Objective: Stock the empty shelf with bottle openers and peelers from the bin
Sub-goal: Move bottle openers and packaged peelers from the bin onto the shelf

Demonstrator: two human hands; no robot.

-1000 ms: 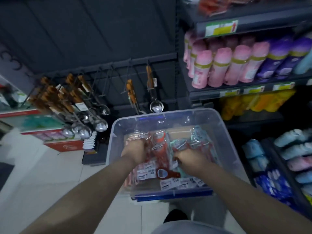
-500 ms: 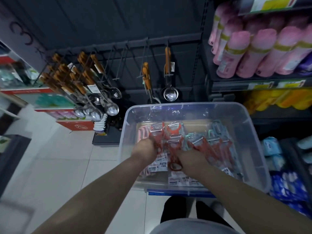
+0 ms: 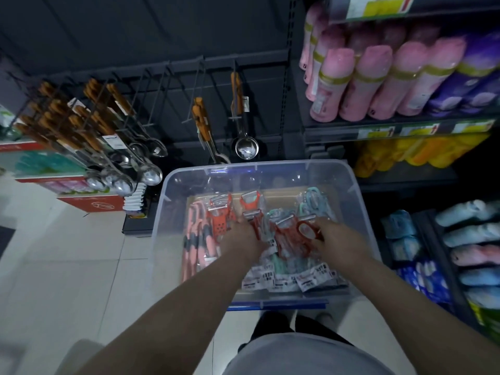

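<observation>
Looking down into a clear bin in front of the legs, far wall just below a dark rack. In the bin: bagged peelers in a loose pile, red ones mid-bin. Teal peelers toward the far right corner. Pink-and-grey openers in a row along the left wall. White barcode labels fanned along the near edge. Both hands inside the bin, on the pile, near each other but apart. On the red packs just beside the openers, left hand, knuckles up, fingers curled under and hidden; whether anything is gripped, cannot tell. At mid-right of the pile, right hand, thumb and fingers pinching a red loop-handled peeler, blade end toward the far wall. Above the bin, on the rack: bare pegs on a rail. Left of these, a crowded cluster of wooden-handled ladles. To their right, orange-handled tools and a single ladle. Right of the rack, shelves: pink bottles, purple bottles beyond them, yellow packs one shelf lower. Pale tiled floor to the left of the bin.
</observation>
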